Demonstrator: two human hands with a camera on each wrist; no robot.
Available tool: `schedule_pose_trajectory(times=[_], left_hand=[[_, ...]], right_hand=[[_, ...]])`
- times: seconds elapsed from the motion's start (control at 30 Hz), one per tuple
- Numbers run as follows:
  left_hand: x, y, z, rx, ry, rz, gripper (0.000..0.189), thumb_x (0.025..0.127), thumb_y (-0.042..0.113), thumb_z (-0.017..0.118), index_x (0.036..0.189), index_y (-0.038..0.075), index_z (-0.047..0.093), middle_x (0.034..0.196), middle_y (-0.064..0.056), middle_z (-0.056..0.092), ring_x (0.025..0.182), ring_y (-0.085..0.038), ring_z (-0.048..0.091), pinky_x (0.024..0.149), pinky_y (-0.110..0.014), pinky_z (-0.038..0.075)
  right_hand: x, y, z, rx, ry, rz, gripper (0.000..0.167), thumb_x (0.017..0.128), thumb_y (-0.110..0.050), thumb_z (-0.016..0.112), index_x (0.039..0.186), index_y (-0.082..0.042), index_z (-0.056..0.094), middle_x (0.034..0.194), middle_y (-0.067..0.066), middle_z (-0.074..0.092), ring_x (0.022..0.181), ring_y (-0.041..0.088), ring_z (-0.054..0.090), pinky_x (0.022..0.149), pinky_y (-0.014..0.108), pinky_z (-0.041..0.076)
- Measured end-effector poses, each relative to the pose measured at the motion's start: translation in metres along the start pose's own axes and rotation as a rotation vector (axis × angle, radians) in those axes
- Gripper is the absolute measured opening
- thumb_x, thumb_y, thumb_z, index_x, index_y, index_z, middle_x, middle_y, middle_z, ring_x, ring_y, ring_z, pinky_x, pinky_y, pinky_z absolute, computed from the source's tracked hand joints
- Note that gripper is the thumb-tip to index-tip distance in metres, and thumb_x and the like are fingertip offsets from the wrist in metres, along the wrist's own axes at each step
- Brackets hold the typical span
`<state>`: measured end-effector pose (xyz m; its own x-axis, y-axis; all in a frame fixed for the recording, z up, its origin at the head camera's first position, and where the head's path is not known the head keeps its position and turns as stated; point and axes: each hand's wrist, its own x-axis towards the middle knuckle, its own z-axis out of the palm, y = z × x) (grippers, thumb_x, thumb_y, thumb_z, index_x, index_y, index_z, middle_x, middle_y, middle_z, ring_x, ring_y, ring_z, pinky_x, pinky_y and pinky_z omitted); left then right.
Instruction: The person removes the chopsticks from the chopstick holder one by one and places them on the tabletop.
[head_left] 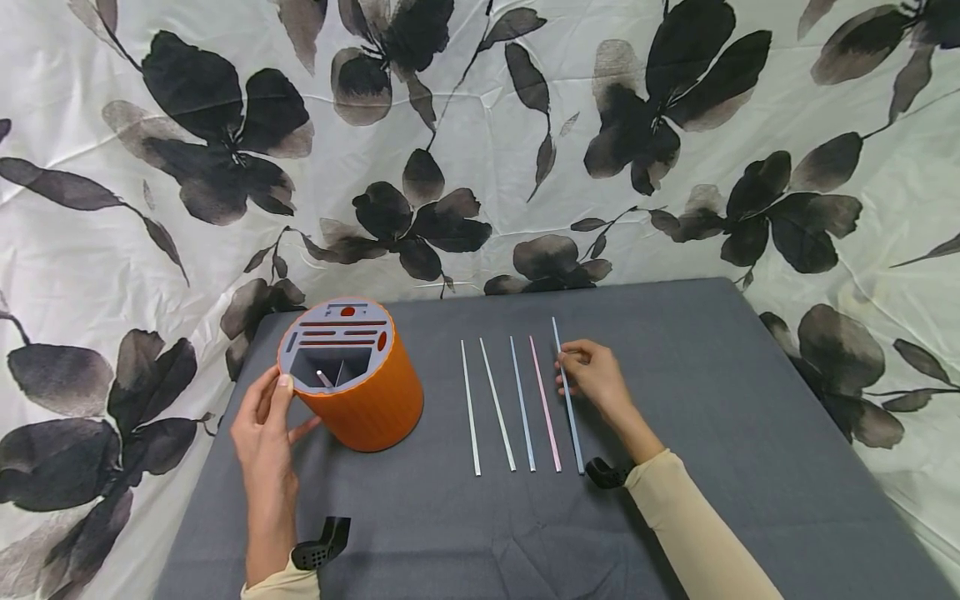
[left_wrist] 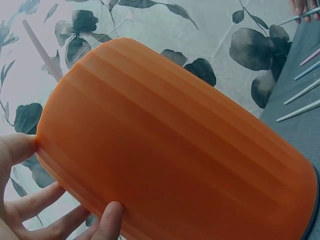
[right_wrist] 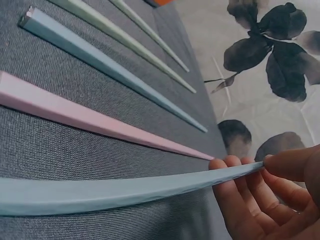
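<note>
My left hand (head_left: pixel 264 433) holds the orange ribbed utensil holder (head_left: pixel 375 400) at its left side, thumb at the rim and fingers against the wall. Its grey top has slots and a divided compartment, from which a pale pinkish chopstick (head_left: pixel 324 379) sticks out. With thumb and fingers, my right hand (head_left: pixel 596 379) pinches a light blue chopstick (right_wrist: pixel 100 192) near its thin far end. Left of it a pink chopstick (head_left: pixel 545 404), another blue chopstick (head_left: pixel 522 404) and two pale green chopsticks (head_left: pixel 498 404) lie side by side, thin ends pointing away.
A grey cloth (head_left: pixel 450 533) covers the table, with creases near the front. Behind and around the table hangs a white fabric (head_left: pixel 517 150) with dark flowers. Black wrist straps (head_left: pixel 322 546) show at both sleeves.
</note>
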<state>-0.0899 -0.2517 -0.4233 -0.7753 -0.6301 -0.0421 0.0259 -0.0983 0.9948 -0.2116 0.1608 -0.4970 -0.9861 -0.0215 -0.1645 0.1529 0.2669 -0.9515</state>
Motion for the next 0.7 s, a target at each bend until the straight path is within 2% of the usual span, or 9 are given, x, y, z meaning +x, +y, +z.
schedule_pose_trajectory(times=[0.07, 0.23, 0.37, 0.57, 0.7], left_hand=[[0.000, 0.000, 0.000, -0.004, 0.001, 0.004, 0.044, 0.100, 0.031, 0.072, 0.140, 0.013, 0.065, 0.134, 0.003, 0.064, 0.117, -0.012, 0.060, 0.054, -0.025, 0.063], [-0.001, -0.001, 0.000, -0.008, 0.002, 0.015, 0.044, 0.100, 0.031, 0.072, 0.140, 0.013, 0.065, 0.133, 0.003, 0.065, 0.117, -0.012, 0.060, 0.054, -0.026, 0.063], [0.000, -0.001, -0.001, -0.006, -0.003, 0.012, 0.045, 0.100, 0.031, 0.072, 0.140, 0.012, 0.065, 0.130, 0.004, 0.065, 0.115, -0.013, 0.059, 0.054, -0.026, 0.063], [0.000, -0.003, -0.002, -0.001, -0.002, 0.015, 0.045, 0.100, 0.031, 0.072, 0.141, 0.012, 0.064, 0.130, 0.005, 0.065, 0.115, -0.013, 0.060, 0.053, -0.026, 0.063], [0.000, -0.003, -0.003, -0.004, -0.003, 0.015, 0.045, 0.100, 0.030, 0.072, 0.140, 0.011, 0.064, 0.130, 0.005, 0.065, 0.115, -0.013, 0.060, 0.053, -0.026, 0.063]], right_hand=[[0.004, 0.004, 0.002, -0.023, 0.011, -0.010, 0.033, 0.106, -0.010, 0.061, 0.133, 0.008, 0.061, 0.113, 0.031, 0.072, 0.075, 0.020, 0.075, 0.065, 0.034, 0.067], [0.013, 0.011, 0.005, -0.171, 0.060, -0.057, 0.027, 0.103, -0.010, 0.063, 0.124, 0.007, 0.067, 0.105, 0.025, 0.076, 0.065, 0.007, 0.066, 0.055, 0.020, 0.058], [0.015, 0.017, 0.006, -0.234, 0.072, -0.058, 0.025, 0.102, -0.011, 0.064, 0.121, 0.005, 0.069, 0.104, 0.023, 0.077, 0.062, 0.007, 0.059, 0.053, 0.020, 0.056], [0.017, 0.024, 0.007, -0.255, 0.090, -0.055, 0.023, 0.100, -0.011, 0.066, 0.116, 0.005, 0.071, 0.097, 0.020, 0.076, 0.056, 0.008, 0.058, 0.051, 0.022, 0.057], [0.019, 0.029, 0.008, -0.336, 0.113, -0.064, 0.021, 0.099, -0.012, 0.067, 0.113, 0.004, 0.072, 0.092, 0.016, 0.075, 0.054, 0.006, 0.058, 0.051, 0.021, 0.056]])
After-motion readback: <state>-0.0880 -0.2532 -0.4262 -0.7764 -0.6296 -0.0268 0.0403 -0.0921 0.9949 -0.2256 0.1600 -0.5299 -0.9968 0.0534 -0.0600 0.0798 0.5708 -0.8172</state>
